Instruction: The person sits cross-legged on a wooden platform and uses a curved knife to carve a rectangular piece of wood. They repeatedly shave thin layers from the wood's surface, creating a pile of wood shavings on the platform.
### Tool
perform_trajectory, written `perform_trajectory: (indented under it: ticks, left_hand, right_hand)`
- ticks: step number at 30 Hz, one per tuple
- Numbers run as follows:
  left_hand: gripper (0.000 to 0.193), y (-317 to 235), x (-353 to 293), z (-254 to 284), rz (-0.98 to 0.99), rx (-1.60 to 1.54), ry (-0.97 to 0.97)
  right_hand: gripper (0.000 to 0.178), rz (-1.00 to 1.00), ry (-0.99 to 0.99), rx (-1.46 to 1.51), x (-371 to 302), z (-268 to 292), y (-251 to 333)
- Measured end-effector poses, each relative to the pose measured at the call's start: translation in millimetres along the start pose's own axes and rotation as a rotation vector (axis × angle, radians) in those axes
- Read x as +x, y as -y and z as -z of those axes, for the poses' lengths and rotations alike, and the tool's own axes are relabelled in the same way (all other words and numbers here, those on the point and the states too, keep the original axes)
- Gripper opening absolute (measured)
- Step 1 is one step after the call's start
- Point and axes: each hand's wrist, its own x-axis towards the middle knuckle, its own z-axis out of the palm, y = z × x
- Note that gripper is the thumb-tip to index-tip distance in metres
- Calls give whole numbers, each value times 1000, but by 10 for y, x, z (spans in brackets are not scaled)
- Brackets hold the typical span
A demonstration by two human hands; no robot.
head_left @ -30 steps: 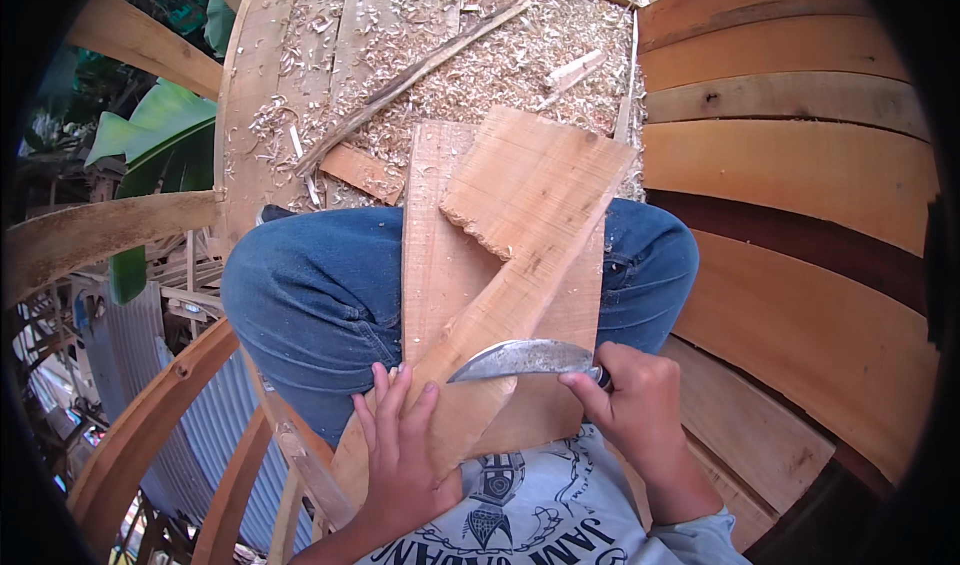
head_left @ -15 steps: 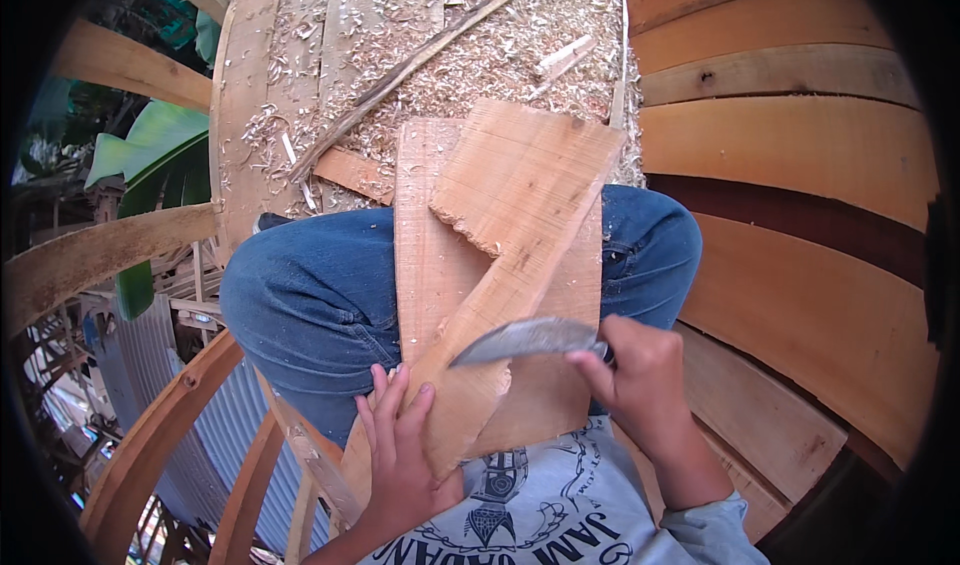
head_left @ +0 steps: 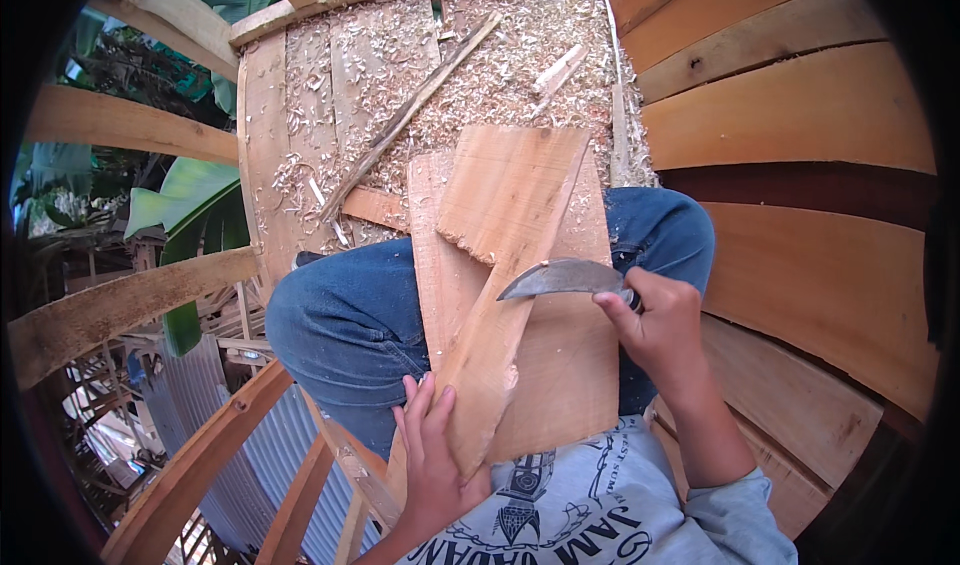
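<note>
My right hand (head_left: 662, 327) grips a curved knife (head_left: 562, 277) by its dark handle, most of which the fingers hide. The grey blade points left and lies across the narrow middle of a cut wooden piece (head_left: 512, 190), at its right edge. That piece is broad at the far end, with a rough notch on its left side. Its near end rests in my left hand (head_left: 432, 435), fingers over the left edge and top, thumb side toward my shirt. Beneath it, a wider flat board (head_left: 565, 365) lies across my lap, one end against my shirt.
Wood shavings (head_left: 500, 85) cover the plank floor (head_left: 268, 155) ahead, with a long thin stick (head_left: 410, 110) and a short slat (head_left: 376, 208). A plank wall (head_left: 790, 130) rises at right. Wooden slats (head_left: 130, 290) stand at left, beyond them a leaf and corrugated sheeting (head_left: 265, 445).
The knife has moved away from me along the piece's right edge, toward the notch. The piece has swung slightly more upright in view. My left hand keeps its hold, and the whole view has shifted.
</note>
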Motion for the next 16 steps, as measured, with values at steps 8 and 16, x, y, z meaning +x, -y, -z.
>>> perform_trajectory:
  ticks: [8,16]
  left_hand:
    - [75,-37,-4,22,4,-16,4]
    - [77,-41,3,12,16,-19,13]
  right_hand:
    - [50,147,84,62,34,23,121]
    - [41,26,53,155,27,-86,59]
